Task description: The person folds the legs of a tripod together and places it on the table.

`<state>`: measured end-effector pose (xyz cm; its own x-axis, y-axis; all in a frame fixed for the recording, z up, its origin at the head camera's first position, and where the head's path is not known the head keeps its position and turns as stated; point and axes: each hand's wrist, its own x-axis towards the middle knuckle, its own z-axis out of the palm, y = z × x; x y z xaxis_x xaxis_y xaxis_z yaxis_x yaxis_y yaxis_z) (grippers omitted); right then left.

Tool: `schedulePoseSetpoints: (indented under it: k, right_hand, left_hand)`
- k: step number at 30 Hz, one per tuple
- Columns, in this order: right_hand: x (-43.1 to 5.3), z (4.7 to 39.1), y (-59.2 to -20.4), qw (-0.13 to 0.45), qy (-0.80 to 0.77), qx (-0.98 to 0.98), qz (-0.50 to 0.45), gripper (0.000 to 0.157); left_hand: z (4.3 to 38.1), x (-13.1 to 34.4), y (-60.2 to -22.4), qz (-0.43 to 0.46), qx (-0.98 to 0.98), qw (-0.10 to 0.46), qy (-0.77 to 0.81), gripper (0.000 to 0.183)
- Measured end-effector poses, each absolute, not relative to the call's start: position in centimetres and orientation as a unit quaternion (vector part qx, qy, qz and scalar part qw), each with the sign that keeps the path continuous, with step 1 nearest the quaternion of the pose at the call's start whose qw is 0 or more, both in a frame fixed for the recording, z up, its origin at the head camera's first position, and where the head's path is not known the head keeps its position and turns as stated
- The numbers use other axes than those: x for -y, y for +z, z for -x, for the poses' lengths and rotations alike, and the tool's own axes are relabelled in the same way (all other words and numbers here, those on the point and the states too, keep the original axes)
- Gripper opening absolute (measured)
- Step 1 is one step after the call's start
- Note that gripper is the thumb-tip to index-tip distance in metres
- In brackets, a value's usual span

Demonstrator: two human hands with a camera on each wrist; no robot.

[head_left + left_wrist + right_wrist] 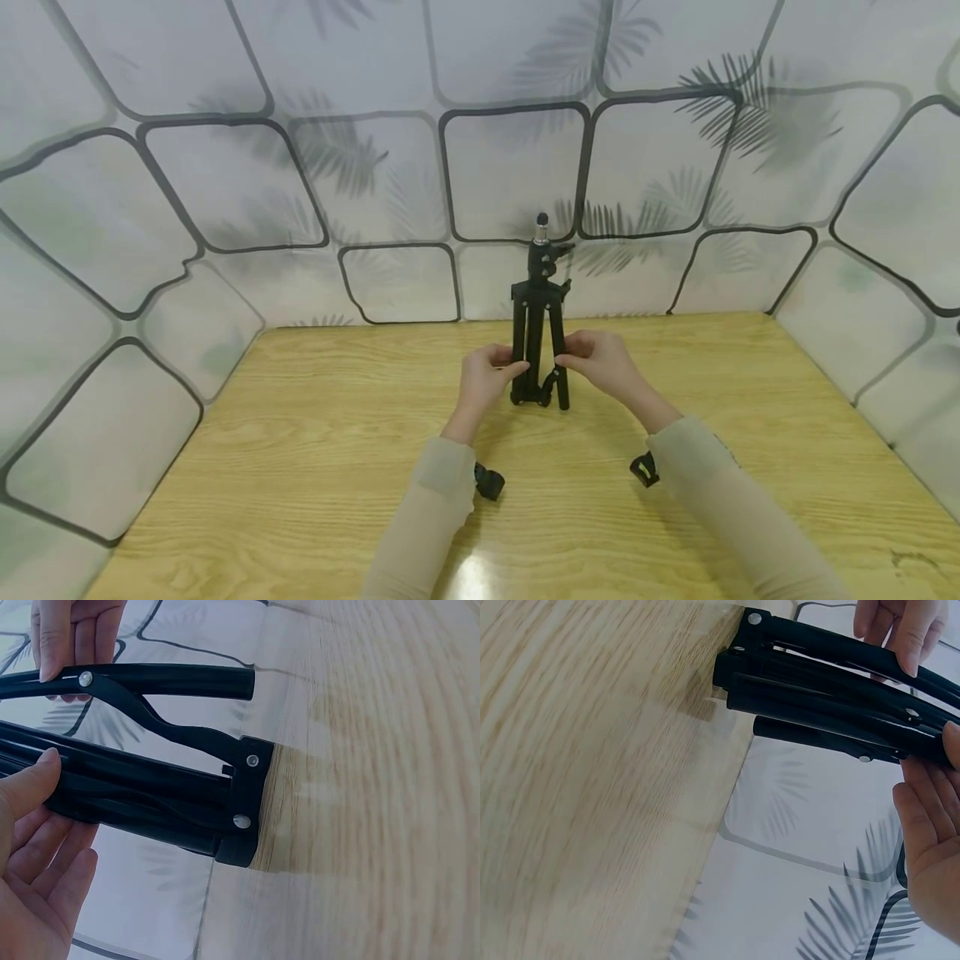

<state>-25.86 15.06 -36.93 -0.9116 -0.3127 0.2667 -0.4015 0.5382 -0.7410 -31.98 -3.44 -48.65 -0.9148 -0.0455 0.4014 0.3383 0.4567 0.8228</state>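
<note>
A black tripod (pixel 536 321) stands upright near the back of the wooden table, its silver stud with a dark tip at the top. My left hand (pixel 486 382) pinches its left leg between thumb and fingers. On the other side, my right hand (pixel 602 363) pinches the right leg (pixel 187 681). That leg is swung a little outward, and a curved brace (pixel 169 724) links it to the bottom bracket (pixel 251 799). The left wrist view shows the left thumb lying on the tubes. In the right wrist view, the right hand (pixel 934 840) is partly cut off by the frame edge.
The wooden table (pixel 337 450) has patterned walls (pixel 517 175) at its back and sides. Small black pieces (pixel 489 482) show by each sleeve, the other one (pixel 644 469) next to the right forearm. The back wall is close behind the tripod.
</note>
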Motion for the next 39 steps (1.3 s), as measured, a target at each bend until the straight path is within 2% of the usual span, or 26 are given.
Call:
schedulePoseSetpoints:
  k: [27,37,39]
  right_hand:
    - [-14.5,26.2,-37.3,0.077,0.423,0.881,-0.197,0.025]
    - [-14.4,26.2,-37.3,0.083,0.434,0.875,-0.198,0.024]
    - [-14.4,26.2,-37.3,0.082,0.436,0.874,-0.196,0.024]
  left_hand:
    - [32.3,3.5,-49.0,0.089,0.833,0.192,-0.512,0.029]
    - [31.2,3.3,-48.0,0.081,0.834,0.173,-0.517,0.029]
    - [32.0,3.3,-48.9,0.078,0.837,0.183,-0.511,0.030]
